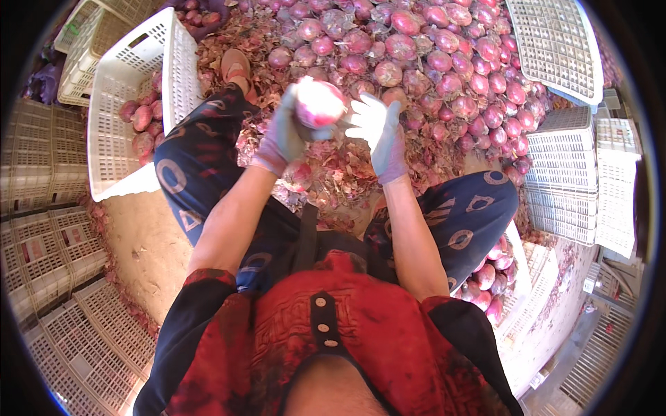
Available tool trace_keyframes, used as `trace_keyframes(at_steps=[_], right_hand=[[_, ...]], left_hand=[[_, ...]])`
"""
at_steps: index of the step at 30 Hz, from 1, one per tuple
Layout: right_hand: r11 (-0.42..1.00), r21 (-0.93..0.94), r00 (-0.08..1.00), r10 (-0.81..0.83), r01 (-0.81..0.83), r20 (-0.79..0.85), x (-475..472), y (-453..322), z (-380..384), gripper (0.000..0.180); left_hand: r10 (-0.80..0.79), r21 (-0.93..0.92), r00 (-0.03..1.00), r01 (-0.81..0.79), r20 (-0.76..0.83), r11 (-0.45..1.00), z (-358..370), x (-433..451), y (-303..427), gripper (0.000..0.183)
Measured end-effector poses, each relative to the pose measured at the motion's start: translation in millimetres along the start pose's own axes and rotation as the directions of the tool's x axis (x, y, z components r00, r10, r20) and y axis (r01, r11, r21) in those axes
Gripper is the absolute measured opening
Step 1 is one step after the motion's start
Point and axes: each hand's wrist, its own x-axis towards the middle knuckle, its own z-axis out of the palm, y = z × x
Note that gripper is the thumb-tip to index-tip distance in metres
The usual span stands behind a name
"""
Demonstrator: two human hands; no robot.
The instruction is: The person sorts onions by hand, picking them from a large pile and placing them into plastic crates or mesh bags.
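Note:
My left hand [287, 130], in a pale work glove, grips a red onion [318, 103] whose top is washed out by bright sunlight. Just right of it my right hand [378, 130], gloved the same way, is raised with its fingers apart and nothing in it that I can see. Glare hides detail on its palm and fingers. Beyond both hands spreads a large heap of red onions [400, 47]. Below them, between my legs, loose dry onion skins [343, 171] cover the ground, with another red onion [301, 174] lying among them.
A white plastic crate [179, 67] holding some onions stands at my left knee. Another partly hidden group of onions [486, 278] sits in a crate beside my right thigh. Stacked crates line the left [57, 239] and right [562, 182]. An upturned crate [556, 47] rests at the upper right.

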Motion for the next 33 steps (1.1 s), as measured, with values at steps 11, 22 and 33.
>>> trace_keyframes(at_steps=[11, 22, 33], right_hand=[[0.918, -0.396, 0.546, -0.327, -0.010, -0.771, 38.9, 68.0, -152.3, 0.039], [0.048, -0.939, 0.805, -0.501, -0.340, -0.317, 113.8, 96.5, -141.2, 0.073], [0.125, -0.887, 0.861, -0.215, -0.444, -0.461, 122.2, 77.0, -82.8, 0.085]], left_hand=[[0.544, -0.465, 0.823, -0.550, -0.161, 0.694, -75.8, -19.6, 123.0, 0.077], [-0.034, -0.338, 0.987, -0.021, -0.156, 0.941, -0.9, -10.6, 54.8, 0.057], [-0.147, -0.037, 0.930, 0.143, -0.338, 0.989, -0.8, 7.5, 10.2, 0.053]])
